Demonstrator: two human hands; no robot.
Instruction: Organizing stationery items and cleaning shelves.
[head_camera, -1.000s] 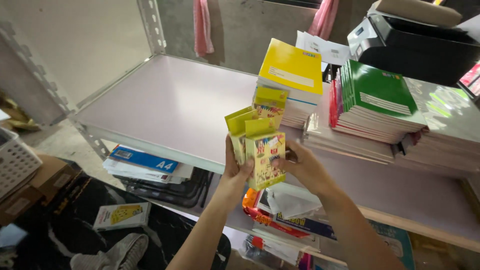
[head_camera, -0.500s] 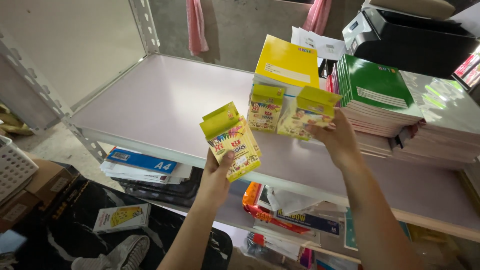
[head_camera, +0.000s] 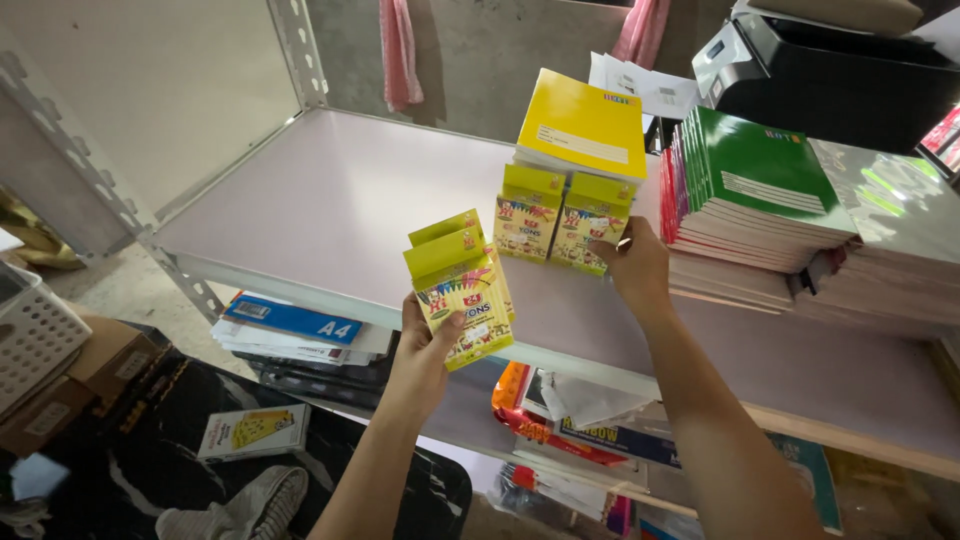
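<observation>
My left hand (head_camera: 422, 352) grips two yellow crayon boxes (head_camera: 462, 290) held upright in front of the shelf's edge. My right hand (head_camera: 632, 264) reaches onto the pale shelf (head_camera: 330, 200) and holds a yellow crayon box (head_camera: 588, 223) standing there. Beside it, to the left, stands another crayon box (head_camera: 528, 213). Both lean against a stack of notebooks with a yellow cover (head_camera: 584, 128) on top.
Stacks of green-covered notebooks (head_camera: 745, 185) and plastic-wrapped notebooks (head_camera: 890, 250) fill the shelf's right side. A black printer (head_camera: 840, 70) sits behind. Paper reams (head_camera: 290, 325) and packets lie on the lower shelf. A white basket (head_camera: 30, 335) and cardboard boxes stand at left.
My right hand carried a crayon box from the bunch to the shelf and set it upright beside the first one. My left hand dropped slightly, keeping two boxes.
</observation>
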